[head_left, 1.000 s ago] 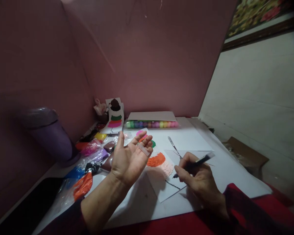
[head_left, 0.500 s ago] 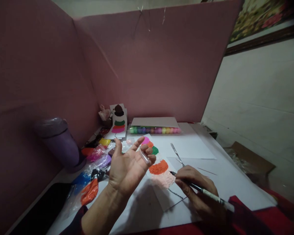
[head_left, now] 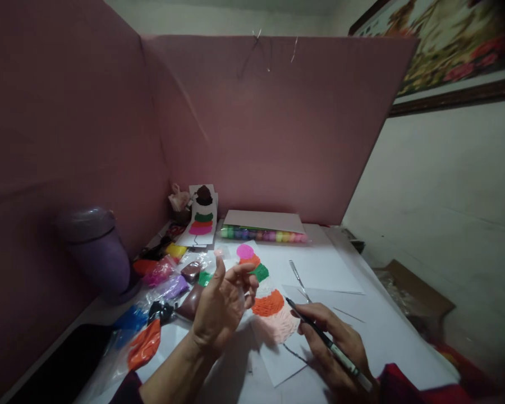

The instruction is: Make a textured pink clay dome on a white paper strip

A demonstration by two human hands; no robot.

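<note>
My right hand (head_left: 334,342) grips a black pen (head_left: 326,339) whose tip points up and left, above the paper. My left hand (head_left: 225,308) is raised with the palm turned inward and the thumb up. Its lower fingers curl around a clear pen cap, now mostly hidden. Between and below the hands lies a white paper card (head_left: 280,365) with a row of clay shapes: a pink disc (head_left: 245,252), a green patch (head_left: 260,273), an orange textured patch (head_left: 268,303) and a pale peach textured patch (head_left: 280,325). A dark stem line runs from the peach patch.
Bags of coloured clay (head_left: 145,343) and a purple tumbler (head_left: 99,258) stand at the left. A finished-looking card (head_left: 202,227) leans at the back, beside a pack of coloured clay (head_left: 265,234). A metal tool (head_left: 298,275) and a thin needle (head_left: 349,315) lie to the right.
The camera view has tilted up slightly. My left hand has turned, its fingers curling further over the clear cap. The pen has swung to a steeper angle.
</note>
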